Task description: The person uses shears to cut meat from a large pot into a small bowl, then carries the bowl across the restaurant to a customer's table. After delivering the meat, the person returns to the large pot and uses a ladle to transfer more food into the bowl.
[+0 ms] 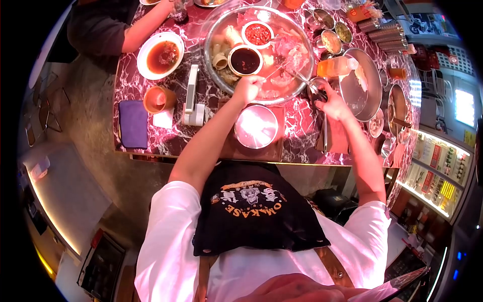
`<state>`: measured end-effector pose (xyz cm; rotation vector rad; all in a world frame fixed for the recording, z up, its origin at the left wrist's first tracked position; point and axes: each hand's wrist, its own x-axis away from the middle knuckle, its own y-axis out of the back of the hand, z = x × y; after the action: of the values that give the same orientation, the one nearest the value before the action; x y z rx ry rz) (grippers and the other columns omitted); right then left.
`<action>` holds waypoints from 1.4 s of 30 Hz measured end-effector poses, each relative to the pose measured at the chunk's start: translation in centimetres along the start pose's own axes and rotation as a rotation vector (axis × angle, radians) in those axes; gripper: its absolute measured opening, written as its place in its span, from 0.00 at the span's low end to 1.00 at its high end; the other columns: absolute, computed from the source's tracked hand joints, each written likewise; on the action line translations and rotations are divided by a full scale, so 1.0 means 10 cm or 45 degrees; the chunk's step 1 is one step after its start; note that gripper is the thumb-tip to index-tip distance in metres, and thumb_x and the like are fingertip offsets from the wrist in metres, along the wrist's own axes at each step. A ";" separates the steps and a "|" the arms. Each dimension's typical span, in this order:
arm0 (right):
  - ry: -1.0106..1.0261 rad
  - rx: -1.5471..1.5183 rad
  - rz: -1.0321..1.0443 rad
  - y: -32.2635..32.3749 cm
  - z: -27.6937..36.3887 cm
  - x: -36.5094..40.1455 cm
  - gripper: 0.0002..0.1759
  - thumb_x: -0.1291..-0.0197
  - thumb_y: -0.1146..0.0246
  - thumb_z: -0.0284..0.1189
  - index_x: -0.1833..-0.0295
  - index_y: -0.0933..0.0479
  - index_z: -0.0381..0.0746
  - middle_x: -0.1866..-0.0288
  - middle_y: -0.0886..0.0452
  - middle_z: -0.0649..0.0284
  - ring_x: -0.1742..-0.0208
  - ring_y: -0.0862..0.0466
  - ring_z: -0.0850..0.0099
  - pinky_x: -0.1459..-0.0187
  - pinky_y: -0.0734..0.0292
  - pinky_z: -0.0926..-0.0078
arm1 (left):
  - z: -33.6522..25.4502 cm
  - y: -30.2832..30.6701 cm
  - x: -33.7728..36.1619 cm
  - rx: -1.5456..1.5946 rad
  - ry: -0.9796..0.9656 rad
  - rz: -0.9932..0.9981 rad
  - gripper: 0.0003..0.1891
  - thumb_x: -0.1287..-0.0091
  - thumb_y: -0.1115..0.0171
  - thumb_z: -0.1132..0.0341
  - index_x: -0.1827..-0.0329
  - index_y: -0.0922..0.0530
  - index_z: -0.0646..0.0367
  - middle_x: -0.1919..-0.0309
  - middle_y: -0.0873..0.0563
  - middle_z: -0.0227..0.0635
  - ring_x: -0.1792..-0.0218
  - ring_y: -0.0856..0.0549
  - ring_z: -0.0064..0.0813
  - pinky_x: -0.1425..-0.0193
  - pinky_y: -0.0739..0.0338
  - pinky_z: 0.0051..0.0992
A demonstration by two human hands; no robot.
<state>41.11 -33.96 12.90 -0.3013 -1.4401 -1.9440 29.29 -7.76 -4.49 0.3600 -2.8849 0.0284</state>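
In the head view my right hand (333,103) is closed around the dark handles of a pair of scissors (301,76), its metal blades reaching over the near right side of a large round metal tray (210,61). Pinched at the tray's near rim, my left hand (249,88) seems to have a thin item in it, too small to make out. Pink raw meat (289,53) fills the tray's right side. Also in the tray are a bowl of dark sauce (245,61), close to my left fingers, and a bowl of red chopped chili (258,34).
An empty-looking metal bowl (256,127) stands near the table edge. To the left are a soup bowl (162,55), an orange cup (159,99), a white upright device (192,93) and a purple pouch (133,124). A bottle (334,66) lies by a large pan (358,103). Another person's arm (146,31) rests opposite.
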 end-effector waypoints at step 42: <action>0.153 -0.345 -0.683 -1.45 -0.29 0.36 0.31 0.45 0.33 0.22 0.34 0.29 0.40 0.43 0.19 0.48 0.43 0.19 0.50 0.41 0.24 0.61 | -0.37 -0.08 0.29 0.236 0.222 -0.003 0.12 0.31 0.41 0.70 0.49 0.18 0.66 0.75 0.19 0.26 0.76 0.23 0.15 0.72 0.30 0.19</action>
<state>29.75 -35.84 3.01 0.0979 -1.2628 -2.5468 27.54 -9.09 -0.25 0.3742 -2.7158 0.3126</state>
